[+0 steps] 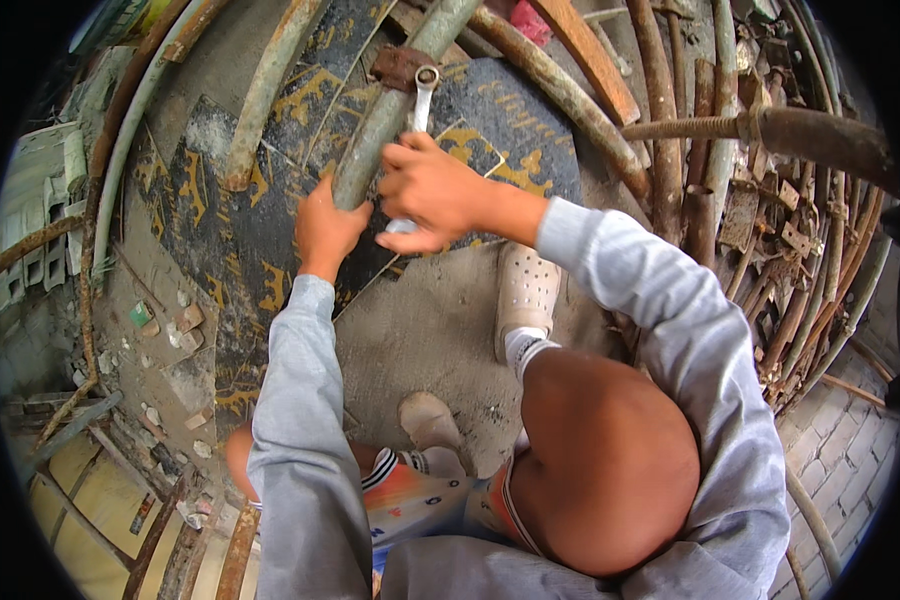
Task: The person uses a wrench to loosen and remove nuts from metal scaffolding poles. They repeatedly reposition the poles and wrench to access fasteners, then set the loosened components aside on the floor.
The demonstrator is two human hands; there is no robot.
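Observation:
My left hand [328, 226] is wrapped round the near end of a grey metal pipe [373, 135], which slants away to the upper right. A rusty brown clamp [398, 68] sits around the pipe farther up. In my right hand [433, 188] is a silver wrench [424, 105], its shaft running through the closed fingers. The wrench's ring end lies at the right side of the clamp, over a bolt or nut too small to make out. Part of the wrench's shaft is hidden by my fingers.
Dark sheets with gold patterns [210, 225] cover the ground beneath the pipe. Rusty pipes [660, 110] and scrap metal pieces [770, 215] crowd the right. Another grey pipe [265, 100] lies at the left. A threaded rod [685, 128] juts in from the right, and rubble [185, 325] lies at lower left.

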